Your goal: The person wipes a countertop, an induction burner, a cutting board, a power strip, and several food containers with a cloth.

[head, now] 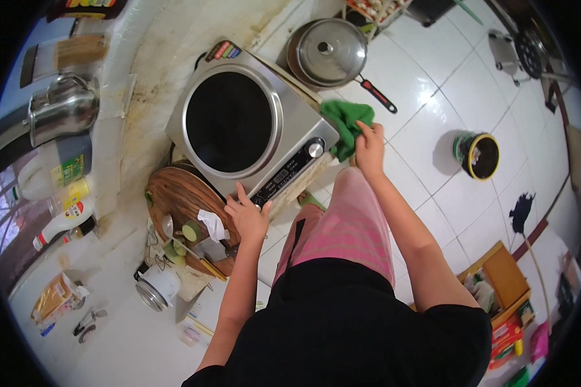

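A silver induction cooker (293,113) with a round black cooking plate (228,122) stands in front of me. Along its front edge runs a black control panel with a silver knob (315,148). My left hand (248,216) rests on the front left corner of the cooker, fingers spread and nothing held in them. In my right hand (369,152) is a crumpled green cloth (347,121), pressed against the cooker's right side near the front corner. Part of the cloth is hidden behind my fingers.
Left of the cooker, a wooden cutting board (189,186) carries a cleaver (212,249), a crumpled white tissue (214,225) and green vegetable pieces (191,231). A lidded pan (331,53) is beyond the cooker's right side. A bin (479,156) stands on the tiled floor.
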`<state>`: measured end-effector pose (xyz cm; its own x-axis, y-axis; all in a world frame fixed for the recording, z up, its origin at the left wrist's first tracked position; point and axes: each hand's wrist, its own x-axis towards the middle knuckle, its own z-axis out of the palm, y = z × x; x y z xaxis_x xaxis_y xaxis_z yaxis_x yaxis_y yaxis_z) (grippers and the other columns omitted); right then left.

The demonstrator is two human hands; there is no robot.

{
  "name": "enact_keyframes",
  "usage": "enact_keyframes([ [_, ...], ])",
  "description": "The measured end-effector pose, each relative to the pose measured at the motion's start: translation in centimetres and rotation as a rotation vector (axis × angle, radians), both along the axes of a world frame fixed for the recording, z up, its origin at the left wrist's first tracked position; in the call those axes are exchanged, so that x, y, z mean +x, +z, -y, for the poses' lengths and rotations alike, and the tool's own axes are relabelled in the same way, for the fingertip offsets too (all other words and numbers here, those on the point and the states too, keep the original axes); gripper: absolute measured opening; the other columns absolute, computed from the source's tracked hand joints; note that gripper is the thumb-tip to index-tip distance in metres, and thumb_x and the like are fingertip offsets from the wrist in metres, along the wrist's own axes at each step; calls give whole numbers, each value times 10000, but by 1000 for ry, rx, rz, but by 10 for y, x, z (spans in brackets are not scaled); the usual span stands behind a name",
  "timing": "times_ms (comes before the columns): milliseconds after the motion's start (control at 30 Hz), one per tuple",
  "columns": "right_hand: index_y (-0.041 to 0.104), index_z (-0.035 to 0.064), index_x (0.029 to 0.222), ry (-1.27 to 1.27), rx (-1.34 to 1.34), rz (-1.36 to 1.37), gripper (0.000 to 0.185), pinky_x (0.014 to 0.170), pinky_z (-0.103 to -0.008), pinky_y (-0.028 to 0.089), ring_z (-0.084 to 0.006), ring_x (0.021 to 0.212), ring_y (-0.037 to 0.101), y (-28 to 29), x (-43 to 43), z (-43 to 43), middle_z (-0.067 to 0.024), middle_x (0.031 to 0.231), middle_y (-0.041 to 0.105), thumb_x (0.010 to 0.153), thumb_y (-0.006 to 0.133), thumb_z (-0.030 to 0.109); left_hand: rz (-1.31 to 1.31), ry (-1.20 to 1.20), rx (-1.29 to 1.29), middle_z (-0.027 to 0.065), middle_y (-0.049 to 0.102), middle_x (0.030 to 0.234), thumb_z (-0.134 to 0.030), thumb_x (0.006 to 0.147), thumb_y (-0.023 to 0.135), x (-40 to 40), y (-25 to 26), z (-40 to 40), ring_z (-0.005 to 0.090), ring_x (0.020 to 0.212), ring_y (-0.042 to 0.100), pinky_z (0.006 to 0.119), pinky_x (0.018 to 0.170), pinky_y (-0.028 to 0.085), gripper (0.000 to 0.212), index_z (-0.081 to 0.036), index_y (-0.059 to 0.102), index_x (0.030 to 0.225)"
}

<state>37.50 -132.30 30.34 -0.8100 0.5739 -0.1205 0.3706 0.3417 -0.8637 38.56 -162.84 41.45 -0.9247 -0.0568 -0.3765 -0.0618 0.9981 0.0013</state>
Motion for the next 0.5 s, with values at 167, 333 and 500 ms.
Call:
enact_keyframes([
  [167,668,71,1064,-63,460,69,333,807,-432,482,-372,1038,502,19,-3,65,-183,1104,502,756,561,5,-36,-237,3,319,332,1302,-323,720,829,-4,10,17,452,1167,352,486,985,374,1046,5,193,1483],
  [333,657,46,696,209,569,93,61,611,-400,480,-299,915,521,8,37,186,-133,953,525,668,640,97,-115,-449,76,303,362,1311,-285,678,844,-6,5,46,450,1161,376,478,976,381,1065,-59,212,1505],
  [500,684,97,773,479,613,-116,110,643,-359,406,-251,960,494,5,93,302,-61,963,527,715,618,162,-218,-539,196,303,368,1348,-321,699,822,-2,-6,73,452,1173,377,494,1011,348,968,-144,301,1496],
])
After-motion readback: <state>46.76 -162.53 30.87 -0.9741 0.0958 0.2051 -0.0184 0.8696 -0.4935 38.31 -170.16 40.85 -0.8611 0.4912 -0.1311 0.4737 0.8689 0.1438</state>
